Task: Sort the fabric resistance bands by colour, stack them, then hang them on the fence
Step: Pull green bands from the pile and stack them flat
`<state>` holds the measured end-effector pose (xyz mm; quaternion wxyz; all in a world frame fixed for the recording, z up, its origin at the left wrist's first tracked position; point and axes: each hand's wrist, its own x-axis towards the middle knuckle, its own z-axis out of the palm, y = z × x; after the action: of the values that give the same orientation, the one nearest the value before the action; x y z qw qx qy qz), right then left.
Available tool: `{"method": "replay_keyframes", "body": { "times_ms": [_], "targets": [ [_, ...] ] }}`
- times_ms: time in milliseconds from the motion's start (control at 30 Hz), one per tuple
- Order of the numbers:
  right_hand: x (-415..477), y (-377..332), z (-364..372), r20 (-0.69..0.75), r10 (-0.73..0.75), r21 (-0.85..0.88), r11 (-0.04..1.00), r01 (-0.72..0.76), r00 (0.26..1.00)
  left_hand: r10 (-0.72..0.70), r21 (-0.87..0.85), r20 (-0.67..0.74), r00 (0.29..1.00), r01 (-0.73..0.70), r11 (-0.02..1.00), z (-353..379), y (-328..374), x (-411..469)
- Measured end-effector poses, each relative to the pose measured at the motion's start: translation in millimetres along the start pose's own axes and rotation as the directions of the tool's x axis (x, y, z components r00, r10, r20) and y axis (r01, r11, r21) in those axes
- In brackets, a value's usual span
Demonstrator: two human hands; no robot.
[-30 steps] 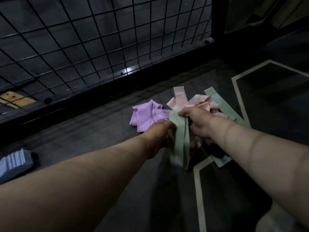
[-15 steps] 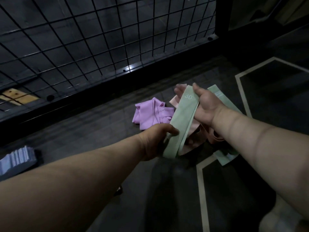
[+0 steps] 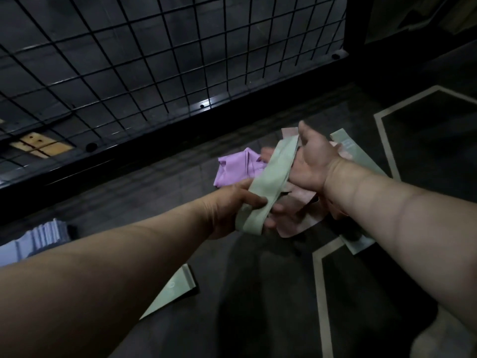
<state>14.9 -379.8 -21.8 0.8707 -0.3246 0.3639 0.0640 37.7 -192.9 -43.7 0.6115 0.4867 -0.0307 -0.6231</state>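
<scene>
A pale green fabric band (image 3: 271, 182) stretches slantwise between my hands above the heap. My left hand (image 3: 229, 205) grips its lower end, thumb on top. My right hand (image 3: 312, 161) lies palm up with fingers straight, and the band's upper end runs across them. Below, on the dark floor, lie crumpled purple bands (image 3: 232, 169), pink bands (image 3: 296, 213) and more green bands (image 3: 344, 142), partly hidden by my right arm. Another green band (image 3: 175, 290) lies flat by my left forearm. The black wire fence (image 3: 154, 60) stands just behind the heap.
A pale lavender stack (image 3: 38, 239) sits on the floor at the far left, next to the fence's base rail (image 3: 144, 130). Light painted lines (image 3: 318, 280) cross the floor on the right. A black post (image 3: 355, 21) ends the fence at the upper right.
My right hand let go of its grip in the heap and opened palm up under the green band's top end. The band now slants between both hands. My left hand kept its hold.
</scene>
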Motion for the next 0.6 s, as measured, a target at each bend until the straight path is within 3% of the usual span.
{"method": "replay_keyframes", "body": {
  "times_ms": [100, 167, 267, 367, 467, 600],
  "targets": [
    [-4, 24, 5, 0.135, 0.242, -0.252, 0.946, -0.203, 0.961, 0.110, -0.058, -0.084, 0.990, -0.116, 0.992, -6, 20, -8],
    [-12, 45, 16, 0.256, 0.323, -0.349, 0.910, -0.224, 0.911, 0.179, -0.115, -0.214, 0.960, -0.207, 0.972, -11, 36, -18],
    [-25, 72, 41, 0.371, 0.229, -0.371, 0.925, -0.083, 0.900, 0.243, -0.212, -0.305, 0.921, -0.314, 0.925, -21, 55, -43],
    [-31, 96, 60, 0.343, 0.145, -0.458, 0.888, 0.031, 0.928, 0.264, -0.273, -0.372, 0.890, -0.376, 0.885, -32, 57, -73],
    [-31, 113, 65, 0.299, 0.130, -0.544, 0.837, 0.057, 0.945, 0.192, -0.403, -0.440, 0.877, -0.384, 0.831, -43, 50, -106],
    [-38, 136, 76, 0.255, 0.194, -0.769, 0.634, 0.077, 0.947, 0.223, -0.459, -0.512, 0.830, -0.484, 0.745, -71, 36, -148]
  ]
}}
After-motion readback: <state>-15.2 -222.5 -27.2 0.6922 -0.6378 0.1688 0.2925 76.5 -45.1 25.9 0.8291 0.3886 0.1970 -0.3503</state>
